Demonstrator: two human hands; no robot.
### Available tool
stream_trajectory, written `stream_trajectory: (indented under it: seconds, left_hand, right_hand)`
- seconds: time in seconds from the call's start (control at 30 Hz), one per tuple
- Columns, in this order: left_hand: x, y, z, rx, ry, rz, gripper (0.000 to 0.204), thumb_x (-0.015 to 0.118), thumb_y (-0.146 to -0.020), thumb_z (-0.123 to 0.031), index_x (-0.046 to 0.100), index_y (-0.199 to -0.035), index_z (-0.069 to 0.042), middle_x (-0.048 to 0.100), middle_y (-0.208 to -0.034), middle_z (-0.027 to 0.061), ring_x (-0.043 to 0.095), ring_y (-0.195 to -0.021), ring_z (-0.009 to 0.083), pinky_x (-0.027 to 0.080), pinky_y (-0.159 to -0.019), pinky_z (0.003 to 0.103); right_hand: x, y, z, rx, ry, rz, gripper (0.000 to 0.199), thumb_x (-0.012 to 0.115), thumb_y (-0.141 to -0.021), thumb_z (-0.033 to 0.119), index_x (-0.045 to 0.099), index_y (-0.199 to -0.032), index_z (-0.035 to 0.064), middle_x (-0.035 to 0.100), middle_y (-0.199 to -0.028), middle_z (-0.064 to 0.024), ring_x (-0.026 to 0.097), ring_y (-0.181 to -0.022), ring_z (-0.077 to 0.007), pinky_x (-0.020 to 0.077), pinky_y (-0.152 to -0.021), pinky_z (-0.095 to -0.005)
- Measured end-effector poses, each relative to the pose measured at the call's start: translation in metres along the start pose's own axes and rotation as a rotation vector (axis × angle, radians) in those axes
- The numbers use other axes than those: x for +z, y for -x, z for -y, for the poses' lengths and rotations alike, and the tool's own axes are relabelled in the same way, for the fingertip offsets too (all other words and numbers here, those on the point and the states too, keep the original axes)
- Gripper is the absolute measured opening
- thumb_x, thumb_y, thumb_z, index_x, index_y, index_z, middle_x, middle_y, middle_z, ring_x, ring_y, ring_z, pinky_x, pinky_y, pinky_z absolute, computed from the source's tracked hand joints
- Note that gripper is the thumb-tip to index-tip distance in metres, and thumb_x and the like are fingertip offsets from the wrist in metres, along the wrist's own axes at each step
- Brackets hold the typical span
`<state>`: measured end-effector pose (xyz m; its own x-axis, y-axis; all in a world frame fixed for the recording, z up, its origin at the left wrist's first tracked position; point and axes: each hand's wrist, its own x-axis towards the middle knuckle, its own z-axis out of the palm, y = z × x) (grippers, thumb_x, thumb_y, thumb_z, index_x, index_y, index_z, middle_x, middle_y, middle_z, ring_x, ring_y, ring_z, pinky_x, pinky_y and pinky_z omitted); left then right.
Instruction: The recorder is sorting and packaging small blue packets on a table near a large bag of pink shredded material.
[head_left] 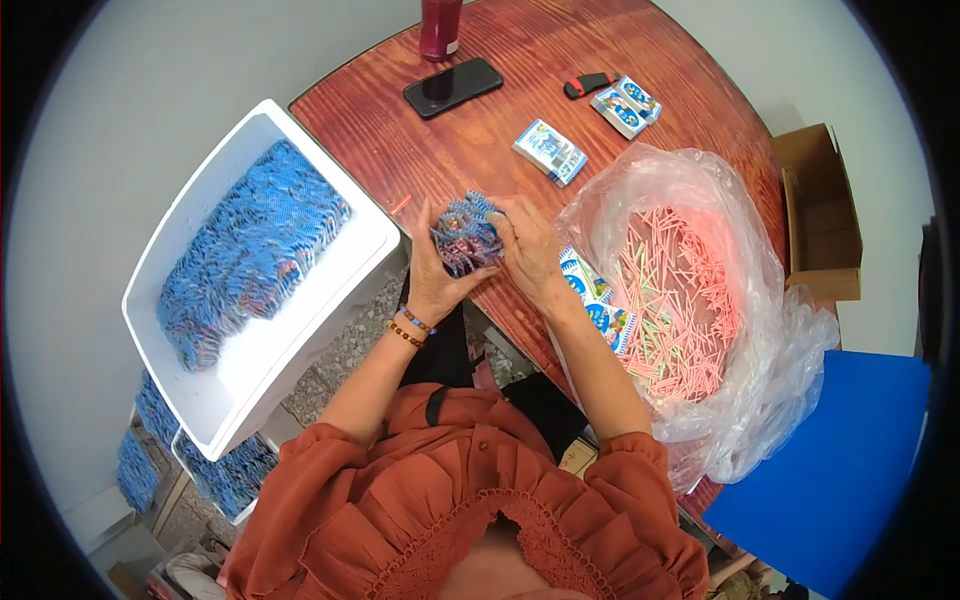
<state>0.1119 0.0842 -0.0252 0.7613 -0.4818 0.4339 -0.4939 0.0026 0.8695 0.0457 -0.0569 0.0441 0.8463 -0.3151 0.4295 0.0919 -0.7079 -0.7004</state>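
Note:
Both my hands are raised over the table's front edge, closed around a bunch of small blue packets (466, 234) with zigzag edges and some pinkish colour between them. My left hand (432, 272) cups the bunch from the left, its thumb along the near side. From the right, my right hand (530, 250) presses it with bent fingers. Beside my right forearm lie blue-and-white printed packs (600, 305), partly under the rim of a clear plastic bag (775, 370). Thin pink and pale green sticks (680, 310) fill the bag.
A white bin (375, 245) at the left holds many blue packets (250, 240). The reddish wooden table (380, 150) carries a phone (453, 88), a dark red bottle (440, 28), a box cutter (590, 84) and small boxes (550, 152). A cardboard box (822, 215) stands at the right, a blue panel (830, 460) nearer.

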Motion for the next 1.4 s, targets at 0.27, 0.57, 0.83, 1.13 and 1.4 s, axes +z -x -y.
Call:
stream_trajectory:
  seconds: [0.27, 0.57, 0.83, 1.13, 1.4]
  left_hand:
    - [0.004, -0.005, -0.003, 0.032, -0.074, -0.090, 0.104, 0.088, -0.061, -0.024, 0.027, -0.141, 0.002, 0.049, -0.126, 0.0198, 0.051, -0.113, 0.0357, 0.041, -0.096, 0.042]
    - [0.004, -0.011, -0.003, -0.025, -0.204, -0.106, 0.080, 0.074, -0.074, -0.028, 0.034, -0.136, 0.002, 0.057, -0.113, 0.0218, 0.057, -0.102, 0.0388, 0.047, -0.084, 0.044]
    - [0.021, -0.014, 0.000, -0.014, -0.363, -0.207, 0.082, 0.070, -0.076, -0.025, 0.029, -0.140, 0.003, 0.059, -0.115, 0.0195, 0.058, -0.104, 0.0327, 0.042, -0.091, 0.043]
    - [0.008, -0.001, 0.023, 0.207, -0.077, -0.191, 0.090, 0.084, -0.063, -0.022, 0.031, -0.135, -0.008, 0.032, -0.143, 0.0207, 0.038, -0.130, 0.0368, 0.035, -0.105, 0.049]
    - [-0.013, 0.003, 0.006, 0.233, -0.261, -0.258, 0.051, 0.076, -0.073, -0.021, 0.058, -0.120, -0.012, 0.056, -0.125, 0.0024, 0.048, -0.113, 0.0257, 0.035, -0.095, 0.042]
  right_hand:
    - [-0.005, 0.000, 0.002, 0.301, -0.534, 0.182, 0.056, 0.059, -0.092, 0.032, 0.041, -0.131, -0.0038, 0.052, -0.129, -0.0186, 0.052, -0.118, -0.0239, 0.0394, -0.100, -0.0343]
    - [0.022, -0.001, 0.017, 0.116, -0.112, 0.201, 0.075, 0.076, -0.075, 0.019, 0.038, -0.135, -0.0015, 0.046, -0.128, -0.0156, 0.047, -0.120, -0.0253, 0.0373, -0.102, -0.0350]
    - [0.016, -0.010, 0.022, 0.263, -0.088, 0.259, 0.054, 0.072, -0.079, 0.009, 0.044, -0.124, -0.0014, 0.057, -0.110, -0.0095, 0.057, -0.097, -0.0164, 0.0479, -0.085, -0.0297]
    - [0.023, -0.018, 0.013, 0.406, -0.234, 0.221, 0.045, 0.068, -0.085, 0.005, 0.045, -0.123, -0.0009, 0.059, -0.102, -0.0076, 0.059, -0.087, -0.0110, 0.0503, -0.075, -0.0240]
    - [0.036, -0.016, 0.015, 0.504, -0.178, 0.029, 0.044, 0.072, -0.083, 0.008, 0.049, -0.119, -0.0012, 0.057, -0.103, -0.0054, 0.054, -0.089, -0.0099, 0.0466, -0.077, -0.0224]
